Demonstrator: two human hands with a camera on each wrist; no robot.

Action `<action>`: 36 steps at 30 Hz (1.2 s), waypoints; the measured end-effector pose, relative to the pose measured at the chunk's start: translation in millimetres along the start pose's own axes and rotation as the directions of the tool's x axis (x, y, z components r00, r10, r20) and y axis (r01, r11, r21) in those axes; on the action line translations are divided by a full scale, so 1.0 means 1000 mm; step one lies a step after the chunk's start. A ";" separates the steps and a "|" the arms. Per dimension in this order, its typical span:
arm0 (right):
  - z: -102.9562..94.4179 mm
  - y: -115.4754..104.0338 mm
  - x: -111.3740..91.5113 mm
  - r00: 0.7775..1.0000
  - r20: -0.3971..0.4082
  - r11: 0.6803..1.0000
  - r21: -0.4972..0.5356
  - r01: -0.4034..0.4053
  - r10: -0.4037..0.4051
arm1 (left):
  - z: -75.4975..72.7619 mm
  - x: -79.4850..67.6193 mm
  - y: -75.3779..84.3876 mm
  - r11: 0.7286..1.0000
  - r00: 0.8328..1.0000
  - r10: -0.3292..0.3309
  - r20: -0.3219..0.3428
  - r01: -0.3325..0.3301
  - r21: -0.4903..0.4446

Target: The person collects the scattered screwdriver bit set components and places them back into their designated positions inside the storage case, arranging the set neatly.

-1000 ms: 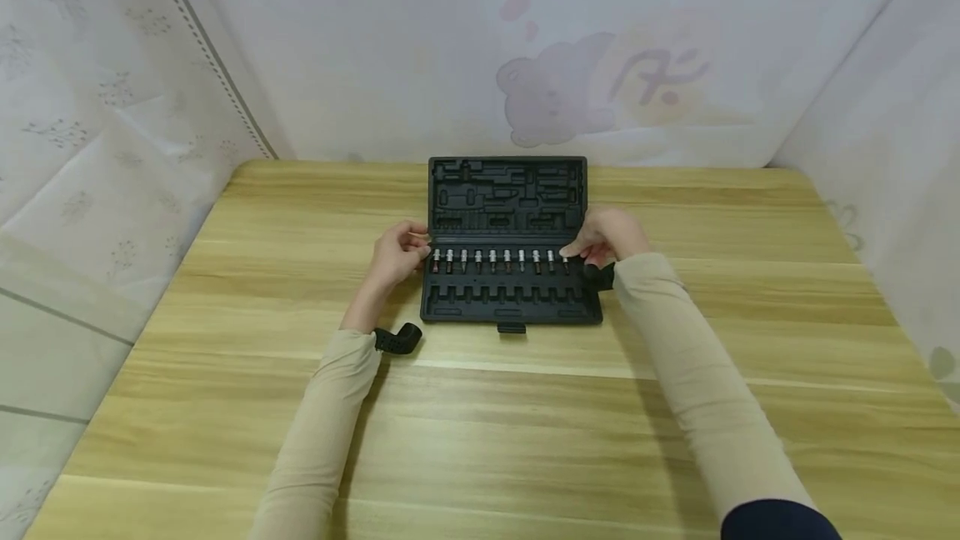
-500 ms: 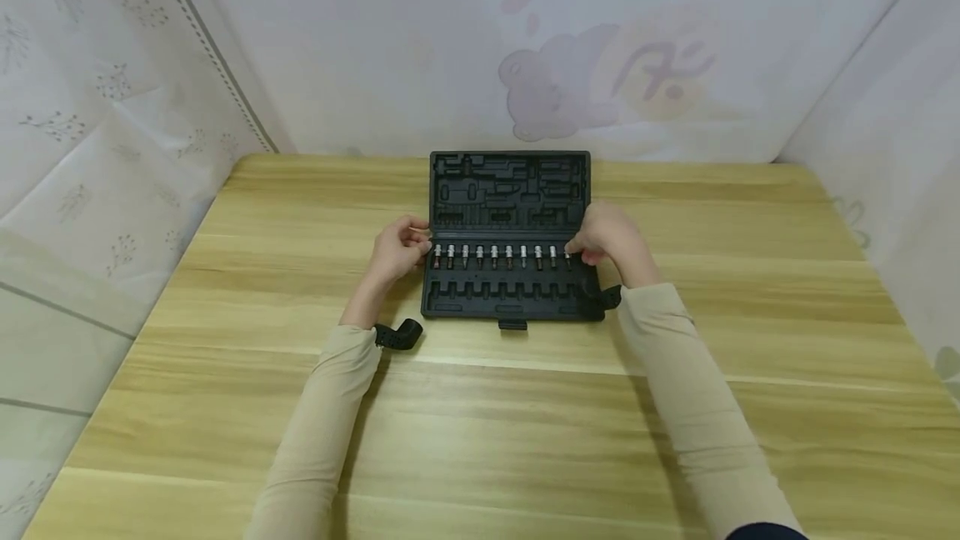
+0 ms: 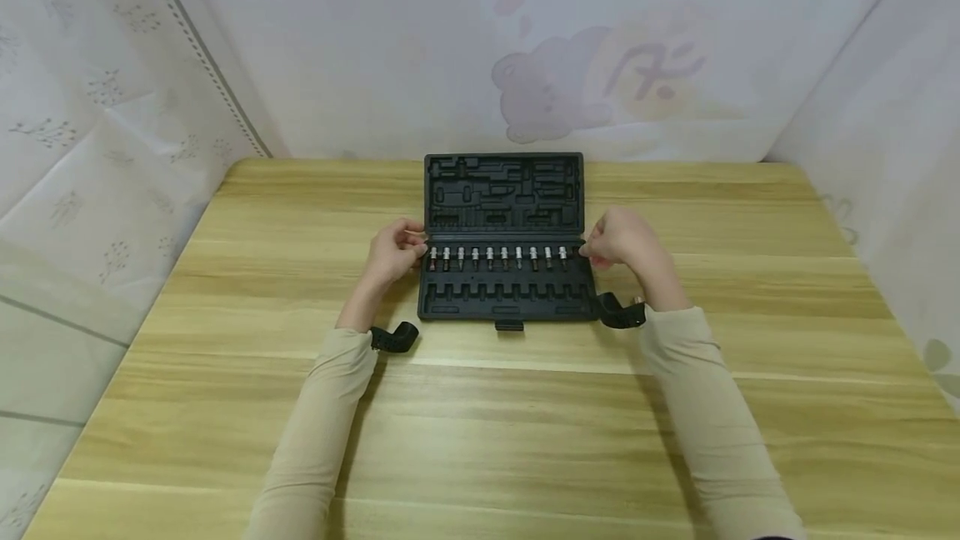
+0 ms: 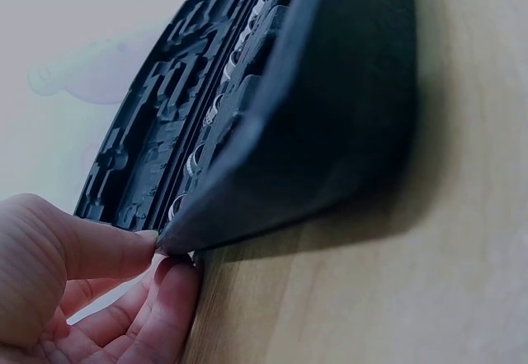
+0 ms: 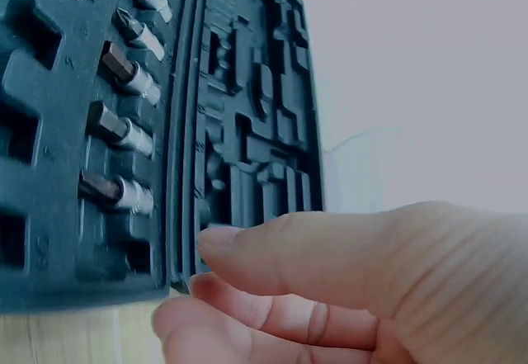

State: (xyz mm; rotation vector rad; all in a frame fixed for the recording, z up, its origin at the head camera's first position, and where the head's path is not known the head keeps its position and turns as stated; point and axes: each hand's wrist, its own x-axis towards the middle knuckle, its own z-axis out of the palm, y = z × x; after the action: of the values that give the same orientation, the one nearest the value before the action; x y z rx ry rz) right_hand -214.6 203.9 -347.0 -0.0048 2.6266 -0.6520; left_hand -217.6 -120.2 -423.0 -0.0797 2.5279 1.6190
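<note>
A black plastic socket case lies open on the table, its lid tilted back. Silver-topped bit sockets fill one row; in the right wrist view, hex and other tips show on the bit sockets. My left hand pinches the case's left edge by the hinge, thumb above and fingers below, as the left wrist view shows of the hand. At the right hinge corner, my right hand holds the edge between thumb and fingers; the thumb partly covers that corner.
The wooden table extends in front and to both sides. A latch juts from the case's front edge. Black wrist mounts sit on both wrists. Patterned cloth hangs behind the table.
My right hand has let go of the rightmost bit socket, which lies in its slot, and shifted right to the case's edge. My left hand stays at the left edge.
</note>
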 end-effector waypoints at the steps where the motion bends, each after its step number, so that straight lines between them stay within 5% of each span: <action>1: -0.001 0.001 -0.002 1.000 0.000 1.000 0.009 0.003 -0.003 | 0.000 0.000 0.000 1.000 1.000 0.001 -0.001 -0.001 0.000; 17: -0.007 0.038 -0.037 1.000 0.011 0.999 0.044 0.019 -0.019 | 0.000 0.000 0.000 1.000 1.000 0.008 -0.014 -0.008 0.010; 36: 0.010 0.078 -0.049 1.000 0.023 0.999 0.031 -0.019 0.018 | 0.001 -0.002 0.002 1.000 1.000 0.001 -0.008 -0.001 -0.008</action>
State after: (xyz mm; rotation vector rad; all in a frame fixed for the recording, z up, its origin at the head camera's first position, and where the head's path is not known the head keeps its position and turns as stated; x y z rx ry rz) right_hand -158.1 274.0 -369.9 0.0213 2.5909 -0.6827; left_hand -215.6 -118.4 -421.7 -0.0865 2.5277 1.6323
